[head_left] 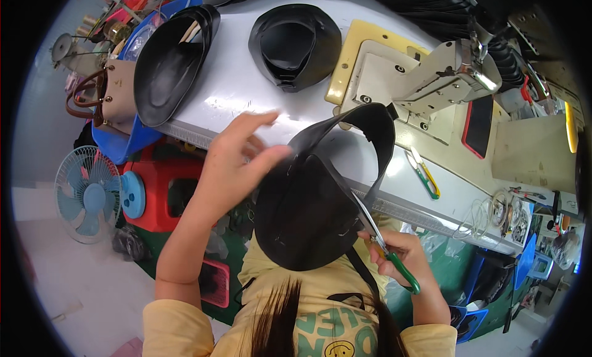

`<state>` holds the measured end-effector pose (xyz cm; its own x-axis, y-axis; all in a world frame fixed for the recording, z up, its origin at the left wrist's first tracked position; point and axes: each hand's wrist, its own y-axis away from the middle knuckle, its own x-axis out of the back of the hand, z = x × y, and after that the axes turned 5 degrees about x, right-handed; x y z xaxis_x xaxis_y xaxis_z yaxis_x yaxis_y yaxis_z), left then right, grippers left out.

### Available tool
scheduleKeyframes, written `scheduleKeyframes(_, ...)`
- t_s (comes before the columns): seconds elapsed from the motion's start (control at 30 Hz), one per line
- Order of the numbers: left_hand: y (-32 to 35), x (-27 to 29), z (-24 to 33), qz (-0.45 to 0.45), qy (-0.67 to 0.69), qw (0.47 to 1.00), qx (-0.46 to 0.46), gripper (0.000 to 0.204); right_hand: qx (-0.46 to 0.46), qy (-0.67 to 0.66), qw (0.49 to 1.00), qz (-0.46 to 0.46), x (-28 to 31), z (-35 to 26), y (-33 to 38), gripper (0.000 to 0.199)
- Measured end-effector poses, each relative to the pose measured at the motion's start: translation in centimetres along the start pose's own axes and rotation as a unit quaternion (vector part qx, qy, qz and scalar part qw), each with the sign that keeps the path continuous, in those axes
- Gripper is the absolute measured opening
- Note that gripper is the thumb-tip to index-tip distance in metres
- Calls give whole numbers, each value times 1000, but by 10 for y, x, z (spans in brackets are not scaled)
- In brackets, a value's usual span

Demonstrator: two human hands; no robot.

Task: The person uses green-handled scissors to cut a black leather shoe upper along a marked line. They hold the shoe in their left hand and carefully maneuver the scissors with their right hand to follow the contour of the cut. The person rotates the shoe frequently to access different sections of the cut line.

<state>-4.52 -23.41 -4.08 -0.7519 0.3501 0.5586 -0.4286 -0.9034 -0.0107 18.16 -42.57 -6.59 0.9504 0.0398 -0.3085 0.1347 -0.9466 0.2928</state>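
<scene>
White worktop, sewing machine behind. Left hand fingers pinch black leather panel at upper left; right hand fingers grip green-handled scissors along its right edge.

Single view, head-worn fisheye, left of a side-by-side pair. Looks steeply down from above the person's head; hair and yellow shirt fill the lower edge, forearms enter from below. Faces the near edge of the white surface, which runs diagonally from upper left to lower right. Close range: the hands sit mid-frame. Straight edges bow toward the dark circular rim. No second view to compare.
</scene>
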Motion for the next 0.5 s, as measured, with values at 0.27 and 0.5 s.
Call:
scheduleKeyframes(0.27,52,-3,-64,-211,599,721,277,39,-12,-30,999,-12,-3,-7,2,65)
scheduleKeyframes(0.5,46,20,-30,-104,475,849,208,39,0,-13,1000,28,-9,0,3,73)
